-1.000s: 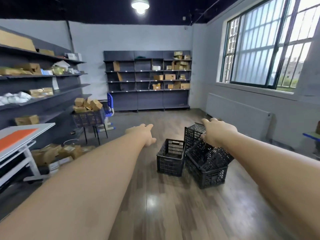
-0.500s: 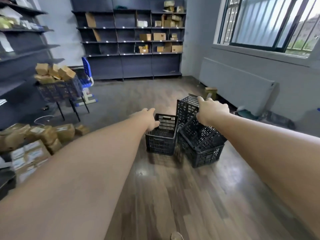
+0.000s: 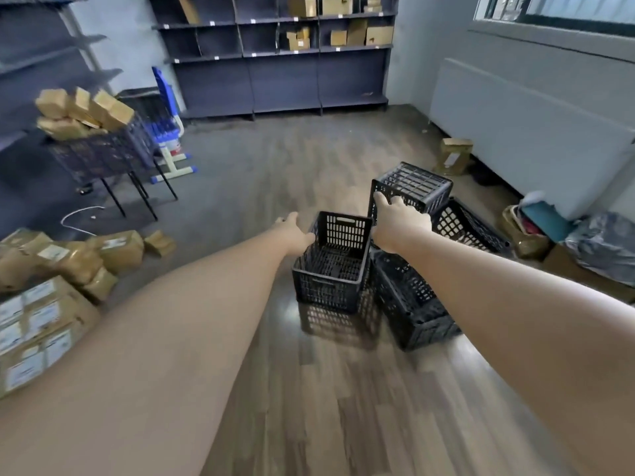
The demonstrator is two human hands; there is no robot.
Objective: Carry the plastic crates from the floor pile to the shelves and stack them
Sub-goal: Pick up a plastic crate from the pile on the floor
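Black plastic crates sit in a pile on the wood floor (image 3: 309, 407), right of centre, well short of the shelves (image 3: 281, 53) along the far wall. An upright crate (image 3: 331, 266) stands on the floor at the pile's left side, mouth up. Touching its right side is a tilted crate (image 3: 412, 304), leaning over on one edge. Behind these, an overturned crate (image 3: 415, 185) lies with its gridded base uppermost, and a further crate (image 3: 464, 226) lies tipped behind the right forearm.

The left hand (image 3: 292, 231) is at the upright crate's far left corner, fingers loosely spread; contact with the rim appears likely but a closed grasp cannot be confirmed. The right hand (image 3: 400, 221) is curled, fingers resting on the near edge of the overturned crate; whether it has fully gripped that edge cannot be told.

Cardboard boxes (image 3: 44, 304) are heaped along the floor's left edge. A wire basket on legs (image 3: 99, 156) holds more boxes. The far shelves carry a few cartons.
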